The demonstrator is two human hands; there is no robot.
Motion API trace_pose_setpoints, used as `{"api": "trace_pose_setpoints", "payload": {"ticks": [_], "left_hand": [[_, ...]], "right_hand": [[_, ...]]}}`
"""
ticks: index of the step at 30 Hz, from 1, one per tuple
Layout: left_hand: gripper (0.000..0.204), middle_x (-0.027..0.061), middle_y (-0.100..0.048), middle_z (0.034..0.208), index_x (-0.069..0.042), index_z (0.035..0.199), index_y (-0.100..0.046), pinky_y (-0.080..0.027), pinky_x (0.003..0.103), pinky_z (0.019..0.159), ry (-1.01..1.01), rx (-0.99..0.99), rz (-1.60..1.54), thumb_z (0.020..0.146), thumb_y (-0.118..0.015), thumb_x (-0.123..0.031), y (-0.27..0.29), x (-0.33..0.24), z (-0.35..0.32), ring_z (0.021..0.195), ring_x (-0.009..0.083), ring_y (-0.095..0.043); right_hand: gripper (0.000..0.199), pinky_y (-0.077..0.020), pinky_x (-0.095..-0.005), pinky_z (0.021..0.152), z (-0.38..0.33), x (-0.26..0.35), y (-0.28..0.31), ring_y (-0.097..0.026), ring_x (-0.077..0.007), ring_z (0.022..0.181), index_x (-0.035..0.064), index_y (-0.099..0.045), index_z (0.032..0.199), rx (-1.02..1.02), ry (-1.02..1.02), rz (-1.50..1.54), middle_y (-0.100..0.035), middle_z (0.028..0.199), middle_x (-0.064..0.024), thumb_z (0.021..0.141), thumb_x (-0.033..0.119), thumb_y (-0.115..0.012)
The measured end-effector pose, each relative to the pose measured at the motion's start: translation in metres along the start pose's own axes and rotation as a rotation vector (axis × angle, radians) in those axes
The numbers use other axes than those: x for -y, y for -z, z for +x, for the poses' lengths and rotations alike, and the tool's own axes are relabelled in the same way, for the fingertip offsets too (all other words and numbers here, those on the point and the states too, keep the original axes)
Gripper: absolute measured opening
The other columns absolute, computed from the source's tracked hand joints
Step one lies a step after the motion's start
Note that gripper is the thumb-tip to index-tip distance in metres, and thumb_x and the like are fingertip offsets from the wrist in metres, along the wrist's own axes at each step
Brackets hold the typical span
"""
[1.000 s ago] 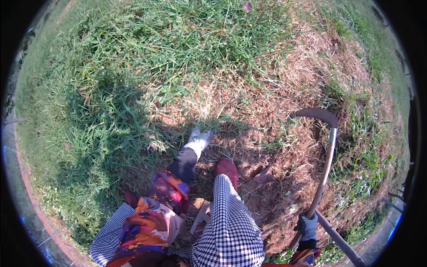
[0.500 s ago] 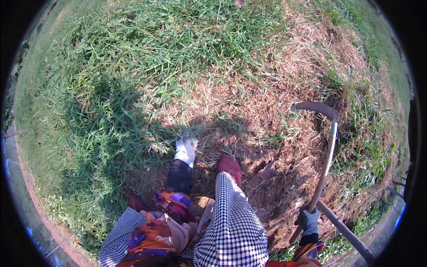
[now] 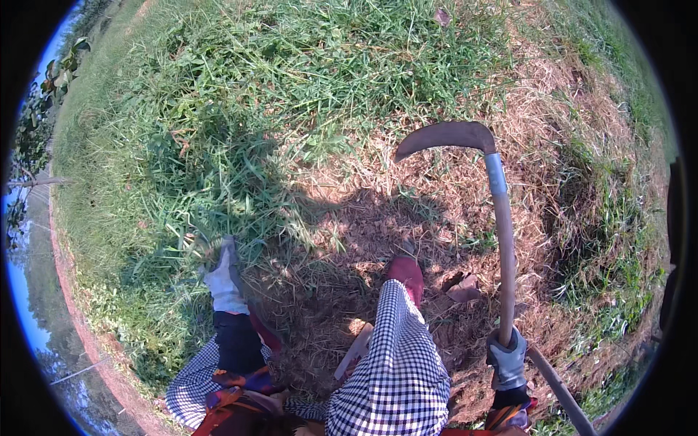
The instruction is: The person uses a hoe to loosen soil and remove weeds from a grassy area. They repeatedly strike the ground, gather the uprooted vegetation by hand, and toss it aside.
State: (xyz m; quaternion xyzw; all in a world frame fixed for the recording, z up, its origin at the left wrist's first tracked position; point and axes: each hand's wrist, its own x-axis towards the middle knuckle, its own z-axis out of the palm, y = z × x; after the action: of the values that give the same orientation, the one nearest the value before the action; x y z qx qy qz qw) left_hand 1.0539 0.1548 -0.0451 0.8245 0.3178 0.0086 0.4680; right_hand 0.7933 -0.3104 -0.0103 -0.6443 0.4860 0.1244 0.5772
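Note:
My right hand (image 3: 507,357), in a grey glove, is closed round the wooden handle of a long-handled sickle (image 3: 504,243). The sickle stands up and away from the hand, its brown curved blade pointing left above dry cut grass. A pale metal collar joins blade and handle. My left hand (image 3: 224,282), in a white and grey glove, reaches down at the edge of the green grass (image 3: 218,174). Grass blades show around its fingertips, but whether the fingers grip any cannot be made out.
My foot in a dark red shoe (image 3: 407,276) is below the checked cloth (image 3: 389,356) over my leg. A dry brown leaf (image 3: 463,288) lies beside it. A pole (image 3: 561,392) slants by my right hand. A flat pale piece (image 3: 354,351) lies between my legs.
My left hand has moved left from the dry patch to the green grass. The sickle has swung left and up, its blade now nearer the middle.

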Motion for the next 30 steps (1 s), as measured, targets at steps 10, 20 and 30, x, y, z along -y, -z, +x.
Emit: {"api": "trace_pose_setpoints", "payload": {"ticks": [10,20,30], "left_hand": [[0.062,0.0183,-0.037,0.129,-0.004,0.123,-0.038,-0.040,0.037,0.086,-0.653,0.731,1.363,0.075,-0.051,-0.040,-0.187,-0.014,-0.023,0.103,0.0257,-0.052],[0.064,0.0209,-0.032,0.131,-0.013,0.136,-0.018,-0.045,0.040,0.073,-0.415,0.240,1.708,0.079,-0.047,-0.014,-0.170,0.028,0.089,0.096,0.0315,-0.052],[0.014,0.0053,-0.066,0.077,-0.013,0.078,-0.068,-0.050,0.035,0.055,-0.359,0.441,1.689,0.071,-0.056,-0.016,-0.163,0.053,0.107,0.073,0.0221,-0.064]], "right_hand": [[0.020,-0.0409,-0.0284,0.052,0.048,-0.025,-0.060,-0.047,-0.0113,0.054,0.0026,-0.053,0.075,0.232,0.178,-0.164,-0.052,0.060,-0.0041,0.063,0.010,-0.067],[0.023,-0.0417,-0.0318,0.053,0.076,0.003,-0.116,-0.048,-0.0180,0.053,0.0027,-0.052,0.078,0.302,0.390,-0.398,-0.053,0.060,-0.0086,0.067,0.015,-0.067],[0.031,-0.0448,-0.0323,0.056,0.105,-0.007,-0.177,-0.058,-0.0209,0.061,0.0035,-0.055,0.090,0.482,0.140,-0.423,-0.059,0.070,-0.0099,0.064,0.018,-0.065]]}}
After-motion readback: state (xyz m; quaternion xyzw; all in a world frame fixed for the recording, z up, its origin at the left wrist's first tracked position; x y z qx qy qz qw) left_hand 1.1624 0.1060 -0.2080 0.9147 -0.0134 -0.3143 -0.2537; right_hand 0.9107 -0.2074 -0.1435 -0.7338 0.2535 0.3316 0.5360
